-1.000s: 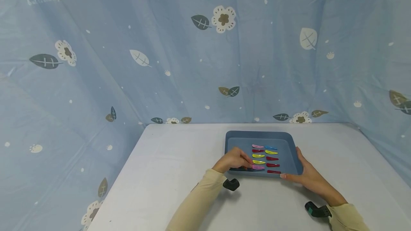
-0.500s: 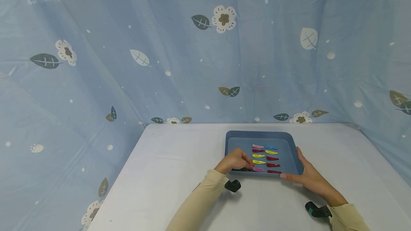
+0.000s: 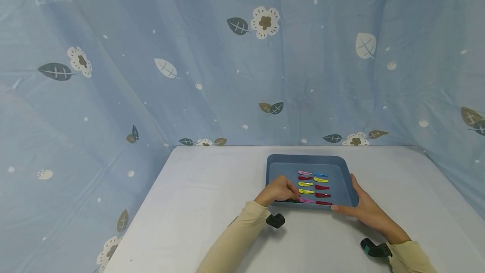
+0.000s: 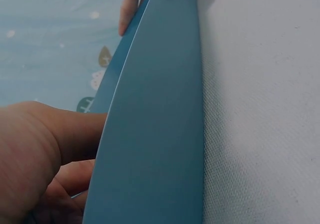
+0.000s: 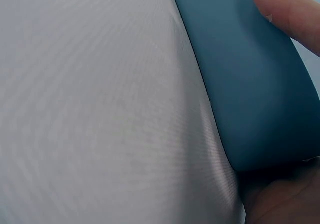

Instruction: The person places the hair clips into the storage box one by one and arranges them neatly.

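Note:
Inside the blue tray (image 3: 291,159), snap hair clips lie in two columns. In the head view my left hand (image 3: 278,189) reaches over the tray's front left part, its fingertips pinching the left end of the nearest pink hair clip (image 3: 307,201). Its fingers pass behind the tray wall (image 4: 150,114) in the left wrist view, so the clip is hidden there. My right hand (image 3: 365,210) grips the tray's front right corner, with the thumb (image 5: 287,12) on the front wall and the fingers along the right side.
Ahead of the held clip lie two yellow clips (image 3: 306,191), a red clip (image 3: 305,178) and a light pink one (image 3: 305,172). The right column has a blue clip (image 3: 320,175), a yellow one and several red ones (image 3: 323,195). A white table (image 3: 212,188) meets a patterned blue curtain (image 3: 212,75).
My left hand has brought the pink clip slightly toward the tray's front and down to the near end of the left column. My right hand has stayed on the corner.

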Motion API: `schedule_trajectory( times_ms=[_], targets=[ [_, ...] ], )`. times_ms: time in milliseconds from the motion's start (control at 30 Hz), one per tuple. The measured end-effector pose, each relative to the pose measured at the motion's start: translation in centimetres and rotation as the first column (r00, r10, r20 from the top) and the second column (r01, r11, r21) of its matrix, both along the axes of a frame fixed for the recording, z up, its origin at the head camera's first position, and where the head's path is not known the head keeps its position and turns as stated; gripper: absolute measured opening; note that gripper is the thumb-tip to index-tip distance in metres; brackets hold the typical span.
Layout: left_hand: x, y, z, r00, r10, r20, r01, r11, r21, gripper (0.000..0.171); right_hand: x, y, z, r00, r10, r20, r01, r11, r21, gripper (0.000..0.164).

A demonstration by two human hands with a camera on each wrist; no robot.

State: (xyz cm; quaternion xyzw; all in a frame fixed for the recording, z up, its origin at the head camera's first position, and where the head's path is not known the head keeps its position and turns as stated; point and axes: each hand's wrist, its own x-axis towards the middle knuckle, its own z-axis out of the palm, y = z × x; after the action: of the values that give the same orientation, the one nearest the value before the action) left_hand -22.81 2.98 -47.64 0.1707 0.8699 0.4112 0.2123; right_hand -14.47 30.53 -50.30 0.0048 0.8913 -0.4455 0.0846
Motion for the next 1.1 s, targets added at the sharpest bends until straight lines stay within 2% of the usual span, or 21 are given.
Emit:
schedule_trajectory(
  times_ms=[433,700,1100],
  targets=[
    [-0.2,-0.2,0.0,0.999,-0.024,-0.039,0.023,1.0,-0.013,0.004,-0.1,-0.1,0.1,1.0,-0.005,0.001,0.005,1.0,0.015,0.132],
    [-0.1,-0.4,0.5,0.999,-0.017,-0.041,0.016,1.0,-0.023,0.004,-0.1,-0.2,0.2,1.0,0.003,-0.015,-0.004,1.0,-0.006,0.132],
    [-0.5,-1.4,1.1,0.999,-0.048,-0.018,0.05,0.994,0.095,0.005,0.2,0.1,0.1,1.0,0.013,-0.018,-0.013,1.0,-0.004,0.131]
  ],
)
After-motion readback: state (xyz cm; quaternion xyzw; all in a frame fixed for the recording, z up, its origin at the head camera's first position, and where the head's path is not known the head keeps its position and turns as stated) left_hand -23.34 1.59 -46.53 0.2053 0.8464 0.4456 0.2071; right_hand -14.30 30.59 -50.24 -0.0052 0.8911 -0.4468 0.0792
